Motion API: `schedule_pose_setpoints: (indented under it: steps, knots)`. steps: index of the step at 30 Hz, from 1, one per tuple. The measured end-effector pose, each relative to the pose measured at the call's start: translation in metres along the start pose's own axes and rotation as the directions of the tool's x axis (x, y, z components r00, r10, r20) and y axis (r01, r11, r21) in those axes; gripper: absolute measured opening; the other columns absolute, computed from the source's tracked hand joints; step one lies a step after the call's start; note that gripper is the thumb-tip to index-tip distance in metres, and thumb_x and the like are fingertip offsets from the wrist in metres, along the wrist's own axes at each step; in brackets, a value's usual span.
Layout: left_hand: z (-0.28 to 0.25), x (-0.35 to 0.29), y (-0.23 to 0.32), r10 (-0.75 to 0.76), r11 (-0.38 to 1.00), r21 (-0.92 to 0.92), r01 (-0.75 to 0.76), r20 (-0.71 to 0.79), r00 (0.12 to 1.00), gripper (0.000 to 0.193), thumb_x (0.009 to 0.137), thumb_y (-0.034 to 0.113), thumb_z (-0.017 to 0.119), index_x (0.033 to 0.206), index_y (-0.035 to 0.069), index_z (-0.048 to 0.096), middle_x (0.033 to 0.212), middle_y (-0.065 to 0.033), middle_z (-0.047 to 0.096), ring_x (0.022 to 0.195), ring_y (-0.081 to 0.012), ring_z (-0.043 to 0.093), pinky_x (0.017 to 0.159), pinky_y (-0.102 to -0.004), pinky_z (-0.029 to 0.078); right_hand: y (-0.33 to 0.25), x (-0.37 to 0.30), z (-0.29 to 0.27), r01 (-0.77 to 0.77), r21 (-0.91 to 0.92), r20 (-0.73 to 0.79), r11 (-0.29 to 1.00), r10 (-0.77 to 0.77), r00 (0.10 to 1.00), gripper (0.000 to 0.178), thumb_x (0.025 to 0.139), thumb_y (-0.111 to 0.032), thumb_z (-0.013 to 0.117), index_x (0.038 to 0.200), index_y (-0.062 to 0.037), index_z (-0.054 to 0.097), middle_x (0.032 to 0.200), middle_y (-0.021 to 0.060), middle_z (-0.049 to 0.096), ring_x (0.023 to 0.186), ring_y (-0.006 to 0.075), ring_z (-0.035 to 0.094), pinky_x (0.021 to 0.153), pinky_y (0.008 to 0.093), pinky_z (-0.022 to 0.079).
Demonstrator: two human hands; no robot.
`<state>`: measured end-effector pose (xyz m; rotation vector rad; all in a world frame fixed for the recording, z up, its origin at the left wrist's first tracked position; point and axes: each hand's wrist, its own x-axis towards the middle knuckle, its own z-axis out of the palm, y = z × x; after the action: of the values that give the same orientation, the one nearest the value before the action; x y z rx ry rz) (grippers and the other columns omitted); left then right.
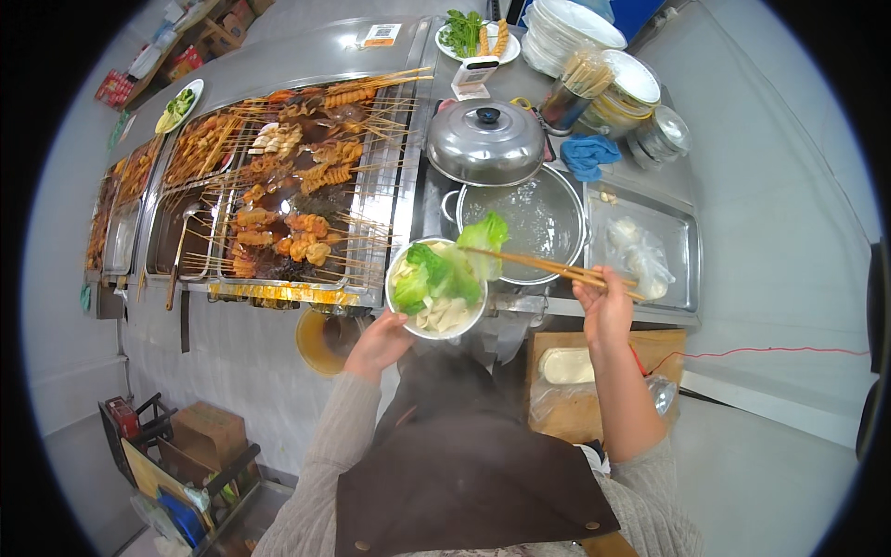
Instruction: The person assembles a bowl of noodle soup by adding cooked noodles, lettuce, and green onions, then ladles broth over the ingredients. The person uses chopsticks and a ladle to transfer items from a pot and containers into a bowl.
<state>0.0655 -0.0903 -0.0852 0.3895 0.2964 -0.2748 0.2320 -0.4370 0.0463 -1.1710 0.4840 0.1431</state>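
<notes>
Broadly, a long stainless-steel table [316,42] carries the things around a round steel pot of clear liquid [583,230], the landmark here. Left of the pot lies a big rectangular steel pan [278,281] crowded with skewered food in dark broth; right of it sits a shallow rectangular steel tray [688,227] holding pale food in clear plastic [640,255]. A domed steel lid with a black knob [487,141] overlaps the pot's far edge. Just near-left of the pot, a round white bowl [483,304] holds green lettuce and pale, flat pieces of food; the left hand [379,342] supports it, fingers clamped on its rim. Near-right of the pot is the right hand [605,304], fingers clamped on long wooden chopsticks [543,264]. Beyond the pot's right side lies a bunched blue cloth [589,156]. The chopstick tips meet a bright green lettuce leaf [487,239] at the pot's near-left edge, beside the bowl; whether leaf and bowl touch, I cannot tell.
</notes>
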Motion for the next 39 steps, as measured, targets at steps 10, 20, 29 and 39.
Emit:
schedule_pose_setpoints:
  steps: [10,20,29,39]
  knots:
    - [-0.002,-0.004,0.004,-0.062,0.998,-0.014,0.062,-0.017,0.998,0.073,0.089,0.013,0.065,0.155,0.005,0.035,0.154,-0.0107,0.046,0.14,-0.0281,0.046,0.119,-0.0476,0.034,0.027,-0.044,0.018,-0.01,-0.205,0.174,0.979,0.047,0.984,0.027,0.106,-0.029,0.055,0.108,-0.0026,0.062,0.089,0.0093,0.065,0.08,0.024,0.072,0.071,0.035,0.062]
    - [-0.002,-0.022,0.013,-0.033,0.999,0.007,0.034,-0.045,0.998,0.075,0.088,0.014,0.067,0.155,0.005,0.035,0.155,-0.013,0.045,0.141,-0.0311,0.044,0.121,-0.0518,0.031,-0.001,0.036,-0.03,0.095,-0.31,-0.009,0.946,-0.103,0.995,0.031,0.104,-0.022,0.053,0.119,0.0032,0.06,0.102,0.0168,0.067,0.089,0.0299,0.072,0.074,0.037,0.062]
    - [0.001,-0.029,0.005,-0.041,0.999,0.005,0.042,-0.096,0.995,0.075,0.087,0.013,0.067,0.155,0.005,0.037,0.153,-0.0142,0.047,0.14,-0.0334,0.046,0.119,-0.0538,0.034,0.056,0.091,-0.008,-0.069,-0.434,0.007,0.898,0.08,0.997,0.029,0.102,-0.022,0.053,0.114,0.0037,0.057,0.104,0.0198,0.063,0.087,0.0296,0.071,0.075,0.0351,0.063]
    - [0.0,-0.018,0.002,-0.042,0.999,-0.009,0.041,-0.081,0.996,0.072,0.086,0.015,0.069,0.151,0.004,0.041,0.15,-0.0133,0.051,0.14,-0.0316,0.046,0.119,-0.0528,0.033,0.018,0.078,-0.053,-0.097,-0.062,-0.086,0.993,0.091,0.992,0.022,0.101,-0.018,0.055,0.109,0.0026,0.057,0.097,0.0169,0.064,0.082,0.0269,0.071,0.072,0.0356,0.064]
